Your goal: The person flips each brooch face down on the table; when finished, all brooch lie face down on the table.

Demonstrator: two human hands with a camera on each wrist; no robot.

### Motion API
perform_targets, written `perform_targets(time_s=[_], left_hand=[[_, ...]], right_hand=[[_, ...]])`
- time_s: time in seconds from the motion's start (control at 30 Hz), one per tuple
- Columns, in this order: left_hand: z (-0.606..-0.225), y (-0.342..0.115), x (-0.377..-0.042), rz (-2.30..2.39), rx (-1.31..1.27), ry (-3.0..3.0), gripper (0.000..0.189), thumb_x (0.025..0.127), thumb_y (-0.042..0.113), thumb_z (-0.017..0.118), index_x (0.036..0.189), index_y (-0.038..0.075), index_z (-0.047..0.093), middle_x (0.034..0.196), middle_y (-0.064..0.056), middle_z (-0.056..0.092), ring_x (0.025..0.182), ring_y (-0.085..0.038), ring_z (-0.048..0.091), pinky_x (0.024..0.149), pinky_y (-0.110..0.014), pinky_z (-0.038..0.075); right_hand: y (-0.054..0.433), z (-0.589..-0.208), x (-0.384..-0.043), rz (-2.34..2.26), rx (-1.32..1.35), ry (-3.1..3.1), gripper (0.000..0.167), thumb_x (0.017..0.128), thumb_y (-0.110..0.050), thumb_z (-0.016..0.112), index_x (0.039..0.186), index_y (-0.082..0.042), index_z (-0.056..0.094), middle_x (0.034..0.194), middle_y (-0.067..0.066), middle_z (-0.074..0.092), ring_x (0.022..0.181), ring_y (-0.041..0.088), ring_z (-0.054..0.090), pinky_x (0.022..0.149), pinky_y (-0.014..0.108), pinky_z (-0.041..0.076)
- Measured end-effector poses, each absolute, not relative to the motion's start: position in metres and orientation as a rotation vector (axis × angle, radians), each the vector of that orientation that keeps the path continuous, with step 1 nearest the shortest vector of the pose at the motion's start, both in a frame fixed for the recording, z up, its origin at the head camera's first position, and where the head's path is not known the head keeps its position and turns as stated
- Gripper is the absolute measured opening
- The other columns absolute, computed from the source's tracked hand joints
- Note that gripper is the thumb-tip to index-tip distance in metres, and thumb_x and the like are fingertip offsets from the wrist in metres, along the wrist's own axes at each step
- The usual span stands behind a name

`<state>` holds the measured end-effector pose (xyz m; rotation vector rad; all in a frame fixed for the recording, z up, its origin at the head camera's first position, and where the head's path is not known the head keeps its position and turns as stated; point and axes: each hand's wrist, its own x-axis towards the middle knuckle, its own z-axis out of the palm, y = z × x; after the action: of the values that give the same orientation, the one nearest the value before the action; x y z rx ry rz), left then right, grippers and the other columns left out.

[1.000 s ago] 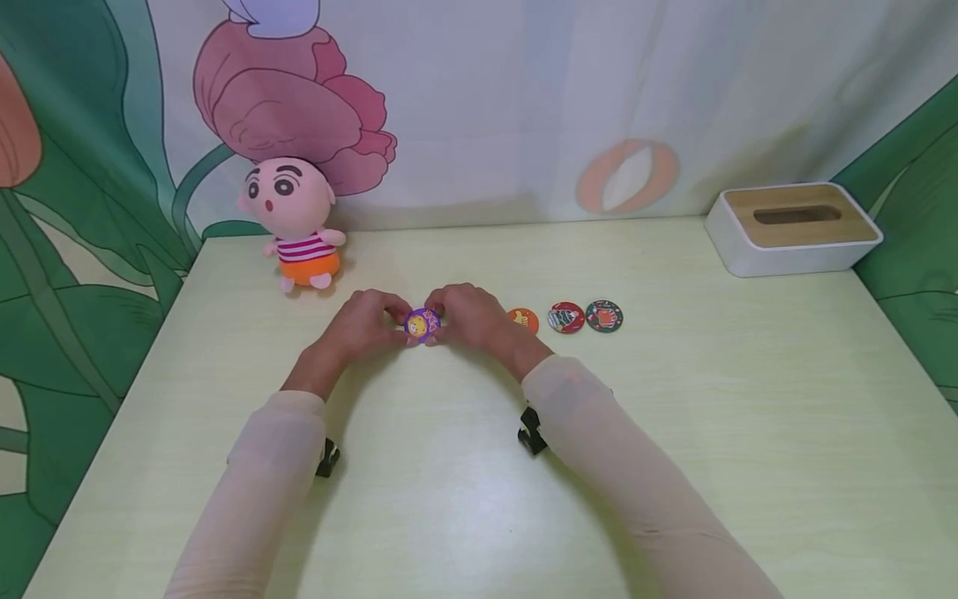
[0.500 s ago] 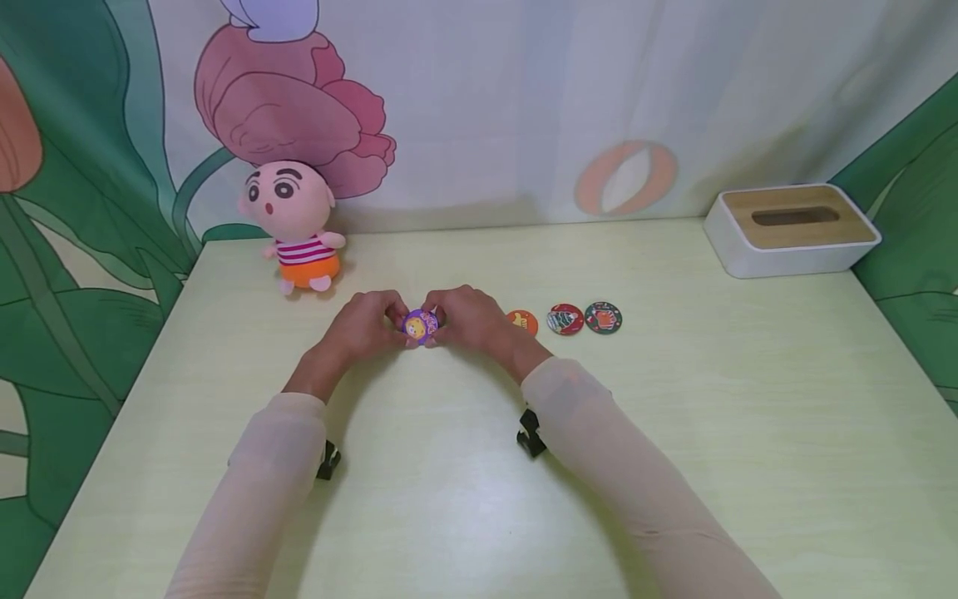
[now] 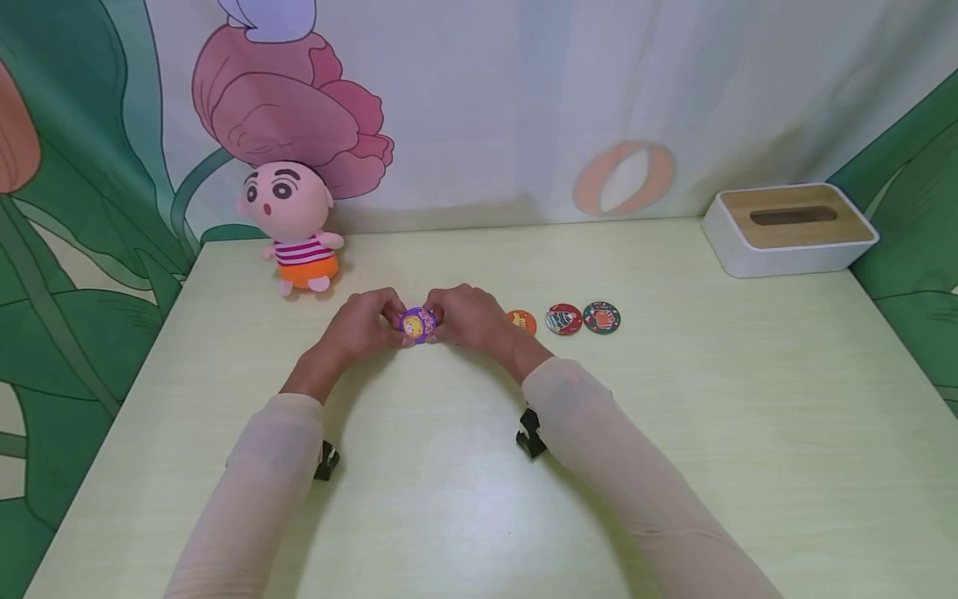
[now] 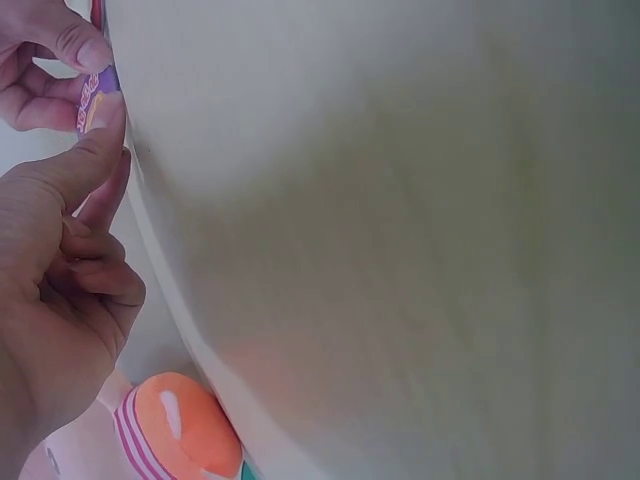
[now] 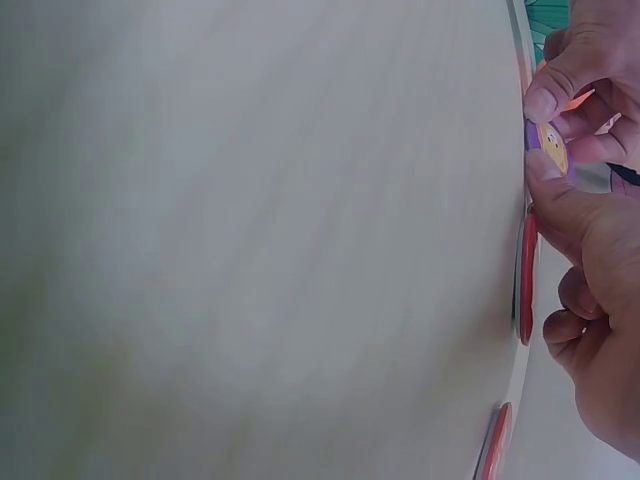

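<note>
We see the left hand (image 3: 367, 324) pinching one edge of a purple disc (image 3: 417, 325) between thumb and finger, and the right hand (image 3: 467, 318) pinching the opposite edge likewise; in the left wrist view, the left hand's other fingers curl inward. We find this disc to the right of the plush doll (image 3: 290, 220) and nearer to us than it; whether it touches the table (image 3: 449, 499) we cannot tell. Farther right of the doll we see an orange disc (image 3: 522, 321), partly hidden by the right arm, then a red disc (image 3: 564, 319) and a dark green disc (image 3: 602, 318) side by side. Farthest right of the doll, we see a wood-topped white box (image 3: 793, 260).
</note>
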<state>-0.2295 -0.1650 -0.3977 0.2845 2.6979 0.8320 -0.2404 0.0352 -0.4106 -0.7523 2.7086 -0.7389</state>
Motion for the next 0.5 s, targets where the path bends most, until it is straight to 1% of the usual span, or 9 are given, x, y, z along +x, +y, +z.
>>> perform_targets(time_s=[0.17, 0.23, 0.3, 0.43, 0.5], left_hand=[[-0.3989, -0.1655, -0.2296, 0.847, 0.291, 2.711, 0.032, 0.085, 0.012, 0.082, 0.111, 0.005, 0.064, 0.103, -0.013, 0.07, 0.1, -0.028, 0.06, 0.093, -0.04, 0.048], [-0.3987, -0.1652, -0.2294, 0.858, 0.287, 2.711, 0.032, 0.086, 0.012, 0.082, 0.111, 0.005, 0.064, 0.103, -0.014, 0.07, 0.099, -0.027, 0.059, 0.093, -0.04, 0.048], [-0.3985, -0.165, -0.2291, 0.874, 0.281, 2.707, 0.031, 0.086, 0.013, 0.081, 0.111, 0.005, 0.063, 0.103, -0.014, 0.07, 0.099, -0.027, 0.059, 0.093, -0.039, 0.047], [-0.3978, -0.1648, -0.2286, 0.894, 0.283, 2.707, 0.03, 0.087, 0.014, 0.081, 0.11, 0.005, 0.063, 0.103, -0.015, 0.071, 0.098, -0.028, 0.06, 0.091, -0.038, 0.048], [-0.3981, -0.1651, -0.2284, 0.898, 0.296, 2.713, 0.029, 0.087, 0.013, 0.08, 0.11, 0.004, 0.064, 0.103, -0.017, 0.072, 0.097, -0.029, 0.061, 0.091, -0.038, 0.048]], right_hand=[[0.0369, -0.4109, -0.2407, -0.791, -0.724, 2.701, 0.036, 0.09, -0.026, 0.078, 0.122, -0.012, 0.07, 0.101, 0.002, 0.078, 0.076, 0.014, 0.064, 0.078, 0.027, 0.049], [0.0374, -0.4116, -0.241, -0.811, -0.707, 2.701, 0.034, 0.091, -0.025, 0.078, 0.121, -0.012, 0.071, 0.1, 0.002, 0.078, 0.074, 0.014, 0.062, 0.078, 0.027, 0.048], [0.0374, -0.4123, -0.2413, -0.824, -0.694, 2.715, 0.03, 0.091, -0.025, 0.077, 0.119, -0.013, 0.071, 0.098, 0.001, 0.078, 0.077, 0.014, 0.063, 0.08, 0.028, 0.048], [0.0377, -0.4134, -0.2415, -0.857, -0.671, 2.729, 0.025, 0.091, -0.024, 0.077, 0.114, -0.015, 0.072, 0.098, 0.0, 0.077, 0.091, 0.015, 0.064, 0.087, 0.032, 0.051], [0.0381, -0.4136, -0.2412, -0.875, -0.659, 2.724, 0.024, 0.091, -0.023, 0.077, 0.113, -0.015, 0.071, 0.098, 0.0, 0.077, 0.095, 0.017, 0.064, 0.089, 0.033, 0.051]])
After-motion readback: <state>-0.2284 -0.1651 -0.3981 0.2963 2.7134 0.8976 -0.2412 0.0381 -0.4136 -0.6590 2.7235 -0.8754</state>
